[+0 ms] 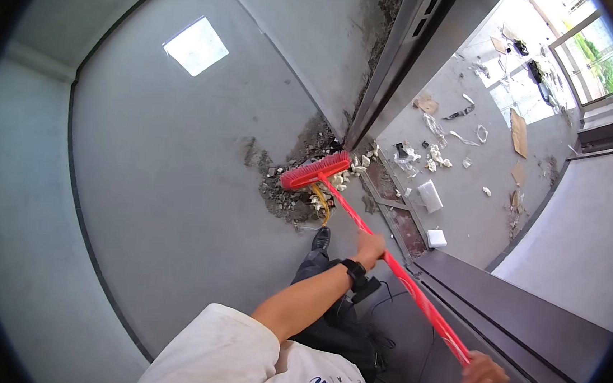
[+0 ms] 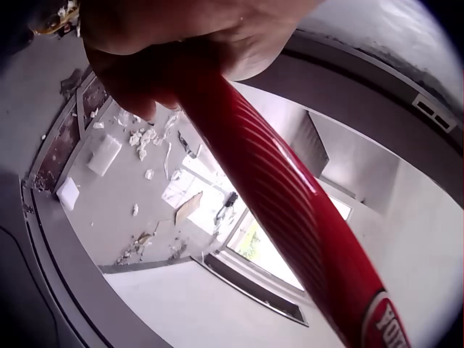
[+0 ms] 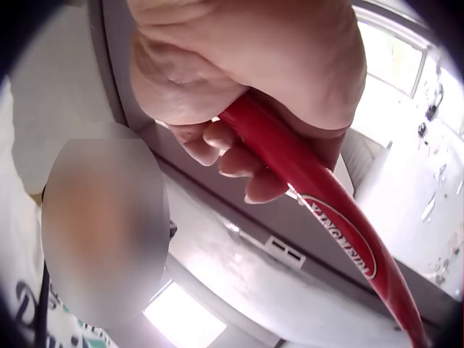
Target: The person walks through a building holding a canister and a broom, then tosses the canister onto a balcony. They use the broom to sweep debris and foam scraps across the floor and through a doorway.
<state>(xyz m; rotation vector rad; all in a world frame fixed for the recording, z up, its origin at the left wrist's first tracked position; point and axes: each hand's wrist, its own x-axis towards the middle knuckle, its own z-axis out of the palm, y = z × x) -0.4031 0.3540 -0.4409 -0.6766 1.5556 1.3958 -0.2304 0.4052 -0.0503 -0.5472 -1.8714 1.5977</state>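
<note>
A red broom point(image 1: 315, 172) with a long red handle lies across the head view, its bristle head over a pile of grey rubble and dirt point(image 1: 291, 206) by the door frame. My left hand point(image 1: 369, 249) grips the handle partway down, a dark watch on that wrist. Near the handle's top end, my right hand point(image 1: 480, 381) is wrapped around it. In the left wrist view, the left hand point(image 2: 188, 32) curls over the red handle point(image 2: 268, 181). Curled fingers of the right hand point(image 3: 254, 65) show around the handle point(image 3: 312, 188) in the right wrist view.
A metal door frame point(image 1: 392, 68) rises beside the rubble. Beyond the threshold point(image 1: 401, 220), white foam blocks point(image 1: 430, 196), cardboard point(image 1: 518, 133) and plastic scraps litter the floor. A yellow strip point(image 1: 325, 206) lies near the person's black shoe point(image 1: 321, 239). Dark cables point(image 1: 381, 338) hang by the legs.
</note>
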